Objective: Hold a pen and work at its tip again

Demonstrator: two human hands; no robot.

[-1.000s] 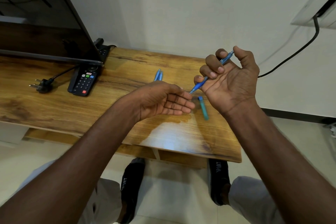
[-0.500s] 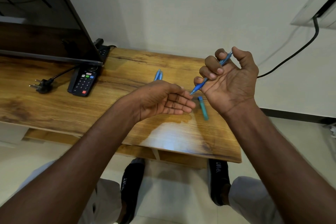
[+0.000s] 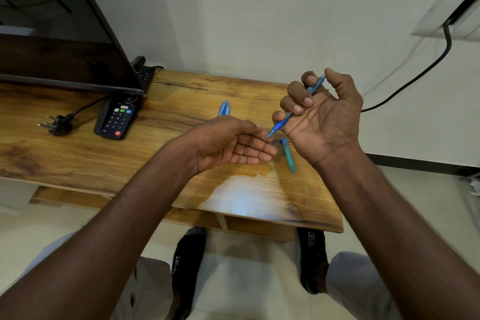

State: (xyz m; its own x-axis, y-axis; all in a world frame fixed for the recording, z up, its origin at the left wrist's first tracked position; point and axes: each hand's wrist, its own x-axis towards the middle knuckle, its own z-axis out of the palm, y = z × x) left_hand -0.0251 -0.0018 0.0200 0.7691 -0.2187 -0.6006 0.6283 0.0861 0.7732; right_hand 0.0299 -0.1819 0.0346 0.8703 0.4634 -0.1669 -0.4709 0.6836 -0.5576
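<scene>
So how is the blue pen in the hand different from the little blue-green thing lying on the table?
The blue pen is long, tilted and gripped in the right hand; the blue-green piece is shorter and lies flat on the table, untouched. The pen shows a pointed tip; the piece looks blunt. Both are bluish plastic.

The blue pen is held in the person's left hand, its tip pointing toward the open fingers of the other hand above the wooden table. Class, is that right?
Not quite. The head view shows the blue pen gripped in the right hand, not the left. Its tip does point toward the open fingers of the left hand, above the wooden table.
</scene>
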